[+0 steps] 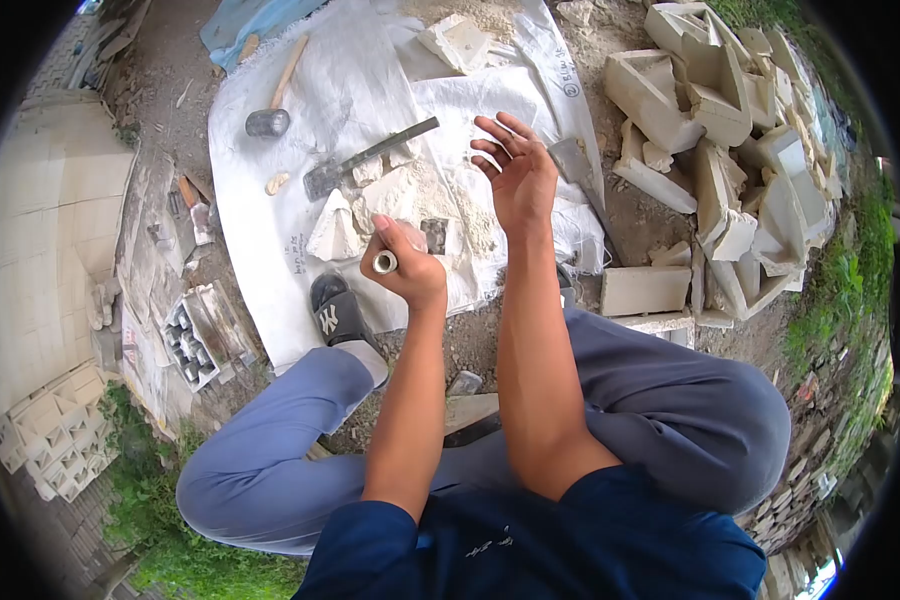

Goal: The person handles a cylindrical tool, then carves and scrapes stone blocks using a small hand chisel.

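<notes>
My left hand (405,262) is closed round a tool whose handle shows a round, hollow end (384,262); a dark square metal piece (435,235) shows just beyond the fist. Beside that hand sits a broken white chunk (335,228) on the white sheet (255,215). My right hand (520,172) is raised with its fingers apart, holding nothing. A dark long-handled tool (385,147) lies across more pale chunks and powder between and beyond the hands. Right of my right hand rests a flat-bladed metal tool (574,162).
A black-headed mallet (268,123) lies at the sheet's upper left. Broken white blocks (715,100) are heaped on the right, near a rectangular block (645,291). At left are a wooden-handled tool (197,212) and a white holed block (195,340). Another chunk (455,43) lies at the top.
</notes>
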`<state>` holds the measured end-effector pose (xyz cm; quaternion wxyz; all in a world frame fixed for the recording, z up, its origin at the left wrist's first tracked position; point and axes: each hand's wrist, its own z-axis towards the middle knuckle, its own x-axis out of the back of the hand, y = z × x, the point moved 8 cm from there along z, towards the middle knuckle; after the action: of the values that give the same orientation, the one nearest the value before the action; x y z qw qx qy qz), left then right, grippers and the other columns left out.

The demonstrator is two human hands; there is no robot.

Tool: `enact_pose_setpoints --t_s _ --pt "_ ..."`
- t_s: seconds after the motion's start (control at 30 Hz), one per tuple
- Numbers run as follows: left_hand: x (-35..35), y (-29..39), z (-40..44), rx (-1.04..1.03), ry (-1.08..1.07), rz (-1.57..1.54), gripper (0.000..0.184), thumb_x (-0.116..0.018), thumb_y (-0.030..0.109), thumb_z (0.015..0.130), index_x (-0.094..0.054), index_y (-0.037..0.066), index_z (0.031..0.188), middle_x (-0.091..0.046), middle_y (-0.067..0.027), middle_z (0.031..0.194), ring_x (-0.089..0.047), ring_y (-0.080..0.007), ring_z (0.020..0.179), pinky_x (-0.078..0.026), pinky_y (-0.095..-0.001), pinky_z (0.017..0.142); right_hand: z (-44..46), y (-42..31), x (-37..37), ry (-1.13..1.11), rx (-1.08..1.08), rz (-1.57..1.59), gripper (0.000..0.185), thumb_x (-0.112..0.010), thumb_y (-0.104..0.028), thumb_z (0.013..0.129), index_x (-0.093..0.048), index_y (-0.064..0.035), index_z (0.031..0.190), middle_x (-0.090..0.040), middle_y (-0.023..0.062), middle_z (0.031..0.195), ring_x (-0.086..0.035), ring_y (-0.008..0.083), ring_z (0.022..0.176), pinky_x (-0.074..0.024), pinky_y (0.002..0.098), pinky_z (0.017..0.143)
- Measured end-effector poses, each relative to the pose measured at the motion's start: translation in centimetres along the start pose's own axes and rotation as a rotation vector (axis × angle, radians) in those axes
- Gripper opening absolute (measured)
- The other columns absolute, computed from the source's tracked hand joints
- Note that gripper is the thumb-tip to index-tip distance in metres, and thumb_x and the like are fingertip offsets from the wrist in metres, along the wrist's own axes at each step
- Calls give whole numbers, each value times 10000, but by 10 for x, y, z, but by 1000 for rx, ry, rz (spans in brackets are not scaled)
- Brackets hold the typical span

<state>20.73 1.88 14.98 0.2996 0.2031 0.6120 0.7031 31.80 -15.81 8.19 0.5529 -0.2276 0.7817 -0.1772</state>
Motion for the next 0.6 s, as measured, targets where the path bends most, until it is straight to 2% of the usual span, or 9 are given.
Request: enact_pose_setpoints --t_s 0.07,0.1,0.17,0.23,0.3,0.33,0.47,0.57,0.6 --pt "0 14 1 -14 24 -49 573 -495 307 1053 -416 32 557 -411 0 491 -348 -91 473 -236 -302 477 -2 -4 4 25 4 -27 426 -420 -189 923 -504 13 1289 -657 214 1215 -656 243 927 -523 367 825" --pt "2 4 -2 -20 28 -49 573 -495 307 1053 -416 32 557 -411 0 491 -348 -91 473 -236 -302 477 -4 -3 6 18 2 -25 426 -420 -189 923 -504 13 1289 -657 214 1215 -656 243 927 -523 367 825" --pt "2 -33 -10 -119 -18 184 569 -491 302 1054 -384 39 561 -386 13 495 -338 -90 477 -230 -304 480 -2 -1 8 45 4 34 408 -395 -219 966 -508 5 1288 -657 209 1221 -654 239 932 -522 370 829" --pt "-6 -49 -7 -161 -68 161 570 -495 302 1055 -351 50 565 -357 28 497 -317 -81 479 -220 -304 479 2 -1 3 37 6 34 403 -379 -250 995 -516 -4 1283 -656 203 1227 -652 236 935 -521 371 833" --pt "-14 -53 13 87 -106 113 570 -504 299 1054 -339 63 562 -347 36 494 -306 -71 475 -207 -304 469 -1 3 -2 12 -11 48 395 -394 -253 996 -523 -9 1278 -660 200 1219 -652 237 934 -519 370 833" --pt "-8 -45 18 101 -50 54 570 -512 298 1052 -350 69 556 -346 37 492 -302 -67 466 -203 -301 459 -2 3 -4 7 -12 32 395 -404 -252 992 -523 -6 1277 -666 196 1205 -652 238 934 -518 368 831" --pt "5 7 17 -40 13 -76 584 -504 310 1051 -382 76 530 -411 -8 482 -338 -103 420 -245 -294 431 -1 0 8 6 -2 -48 413 -416 -272 990 -522 -3 1285 -668 193 1206 -650 235 938 -511 365 842" --pt "1 -20 15 -104 -58 -44 543 -503 267 1046 -387 51 561 -388 16 496 -319 -75 458 -203 -292 452 -2 1 17 56 -1 10 426 -415 -288 993 -523 -6 1294 -665 190 1217 -648 236 944 -509 366 849" --pt "-8 -37 10 -96 -153 97 522 -499 250 1038 -394 31 575 -385 15 503 -325 -84 459 -205 -309 454 0 2 18 51 -2 14 435 -413 -302 996 -523 -9 1298 -663 188 1227 -648 239 950 -511 370 851"
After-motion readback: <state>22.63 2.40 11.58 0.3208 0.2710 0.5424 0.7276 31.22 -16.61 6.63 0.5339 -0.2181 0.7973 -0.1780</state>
